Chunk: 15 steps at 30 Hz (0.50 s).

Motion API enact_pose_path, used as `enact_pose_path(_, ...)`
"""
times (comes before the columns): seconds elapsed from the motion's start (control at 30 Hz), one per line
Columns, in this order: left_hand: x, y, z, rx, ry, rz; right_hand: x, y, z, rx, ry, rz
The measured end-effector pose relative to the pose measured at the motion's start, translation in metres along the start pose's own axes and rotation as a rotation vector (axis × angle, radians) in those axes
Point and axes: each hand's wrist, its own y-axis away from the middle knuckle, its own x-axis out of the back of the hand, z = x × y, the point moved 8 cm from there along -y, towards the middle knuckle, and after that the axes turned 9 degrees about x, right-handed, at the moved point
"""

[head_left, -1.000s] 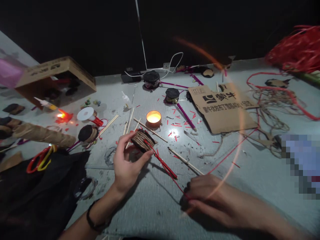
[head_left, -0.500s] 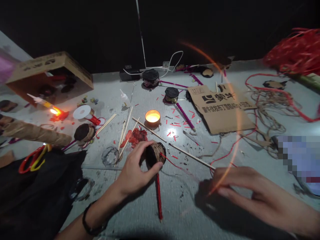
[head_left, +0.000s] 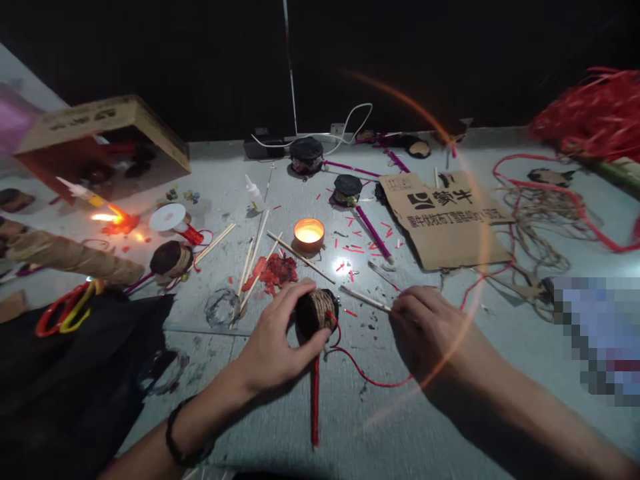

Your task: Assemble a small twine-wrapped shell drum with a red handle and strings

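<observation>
Near the table's centre, my left hand (head_left: 280, 333) grips a small twine-wrapped drum (head_left: 316, 313) between thumb and fingers. A red-wrapped handle (head_left: 315, 407) points from it toward me. Red cord (head_left: 373, 381) comes out of the drum's side and curves right across the table. My right hand (head_left: 425, 320) is closed at the end of a thin pale stick (head_left: 367, 299); its fingertips are partly hidden. Just beyond the drum lie red wax (head_left: 275, 272) and a lit candle (head_left: 309, 235).
Cardboard (head_left: 445, 233) lies at right, beside tangled twine (head_left: 545, 227). Scissors (head_left: 70, 310) rest on black cloth (head_left: 75, 380) at left, near a small flame (head_left: 113, 219). An open box (head_left: 105, 127) stands behind. Two more drums are at the back.
My right hand has moved left and away from me, nearer the drum. The red cord, taut before, now hangs in a loose curve. My left hand still holds the drum.
</observation>
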Motion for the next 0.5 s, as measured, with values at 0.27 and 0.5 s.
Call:
enact_pose_path(0.27, 0.006, 0.0, -0.013, 0.079, 0.208, 0.049, 0.019, 0.01, 0.011, -0.131, -0.08, 0.094)
enact_pose_path(0.5, 0.001, -0.002, -0.021, 0.218, 0.461, -0.009, 0.016, 0.01, -0.011, 0.011, -0.134, 0.014)
